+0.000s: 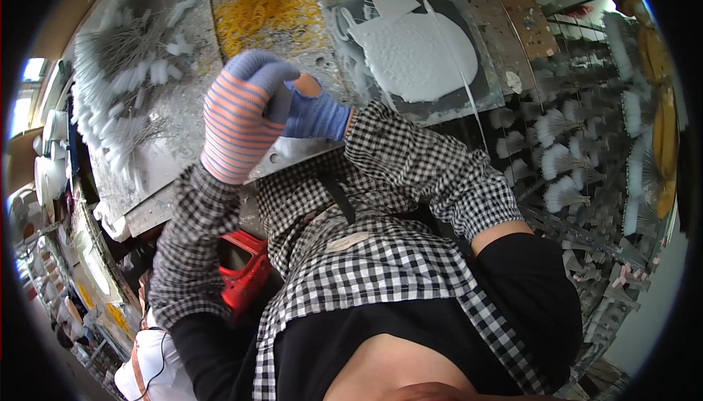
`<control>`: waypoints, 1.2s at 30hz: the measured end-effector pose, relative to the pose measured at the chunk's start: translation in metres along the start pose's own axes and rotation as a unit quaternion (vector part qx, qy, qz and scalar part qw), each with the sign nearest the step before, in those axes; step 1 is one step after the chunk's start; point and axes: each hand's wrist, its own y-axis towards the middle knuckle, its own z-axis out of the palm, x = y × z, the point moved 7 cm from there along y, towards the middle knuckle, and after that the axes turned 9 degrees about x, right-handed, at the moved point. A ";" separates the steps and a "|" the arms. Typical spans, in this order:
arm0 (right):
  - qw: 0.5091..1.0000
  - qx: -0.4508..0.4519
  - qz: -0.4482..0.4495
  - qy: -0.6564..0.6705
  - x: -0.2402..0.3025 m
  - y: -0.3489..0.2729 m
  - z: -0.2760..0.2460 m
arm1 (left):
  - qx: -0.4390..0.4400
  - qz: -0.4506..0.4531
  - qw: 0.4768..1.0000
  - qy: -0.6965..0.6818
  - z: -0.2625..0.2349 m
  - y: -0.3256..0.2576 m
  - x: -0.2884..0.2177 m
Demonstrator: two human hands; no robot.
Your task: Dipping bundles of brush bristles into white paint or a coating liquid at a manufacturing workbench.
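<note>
At far left a heap of white-tipped sticks (117, 79) lies on the desk (172, 134). Our left hand (238, 119), in a striped glove, curls against our right hand (311, 112); both seem closed, perhaps on something hidden. Yellow rubber bands (267, 16) lie behind them, a white-coated plate (421, 53) to the right.

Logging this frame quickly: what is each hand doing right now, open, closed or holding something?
Left hand, in an orange-striped knit glove: curled against the right hand; any contents cannot be told.
Right hand, in a blue knit glove: closed; contents hidden.
</note>
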 end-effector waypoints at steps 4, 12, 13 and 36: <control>0.997 -0.052 -0.032 -0.055 0.026 -0.022 -0.070 | 0.018 0.095 0.995 0.000 0.008 0.050 -0.036; 0.833 -0.024 0.043 -0.550 -0.069 -0.093 -0.204 | 0.078 0.264 0.961 -0.040 0.099 0.189 -0.088; 0.786 -0.071 -0.031 -0.613 -0.070 -0.094 -0.201 | 0.083 0.256 0.962 -0.039 0.104 0.190 -0.081; 0.875 -0.151 0.154 -0.434 -0.107 -0.108 -0.213 | 0.071 0.296 0.951 -0.055 0.128 0.192 -0.075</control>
